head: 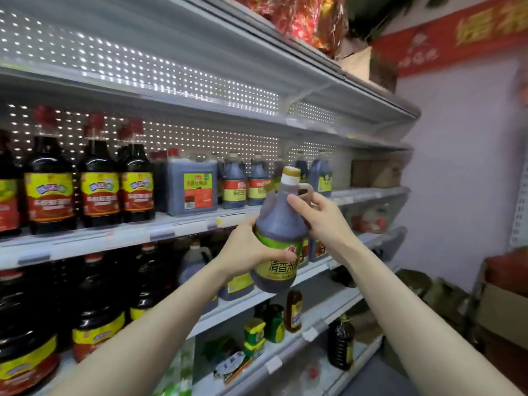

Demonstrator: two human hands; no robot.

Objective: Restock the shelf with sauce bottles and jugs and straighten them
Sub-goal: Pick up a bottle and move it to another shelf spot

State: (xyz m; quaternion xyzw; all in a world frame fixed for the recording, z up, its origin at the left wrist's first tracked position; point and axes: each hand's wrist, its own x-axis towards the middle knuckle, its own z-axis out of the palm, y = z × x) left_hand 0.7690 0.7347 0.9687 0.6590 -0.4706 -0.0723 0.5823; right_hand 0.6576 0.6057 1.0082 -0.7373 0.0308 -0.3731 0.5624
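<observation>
The restock is partway through, judging by the shelves. On the middle shelf (114, 238), 3 tall sauce bottles (98, 181) with red caps stand in a fairly even row at the left. A square jug (192, 184) comes next, then a line of smaller jugs (234, 184) running toward the far right. Their labels mostly face forward, though blur hides whether each one sits square. Past the last jug (321, 174) a bare stretch of shelf (368, 192) runs up to a cardboard box (374, 172), which looks like the likeliest open place. The lower shelves also carry stock, with some loose spacing at the right.

1 vinegar jug (278, 224) is not yet shelved. It is held in the air in front of the middle shelf's edge, near its right part, touching no shelf. It tilts, with its gold cap leaning up and to the right and its green label facing the camera.

Both arms reach forward from the near edge of the view. The left hand (248, 247) grips the jug's lower body from the left, thumb across the label. The right hand (317, 215) grips the shoulder by the handle, thumb pressed on the front, fingers curled behind. What is left is setting this jug down and squaring the row.
</observation>
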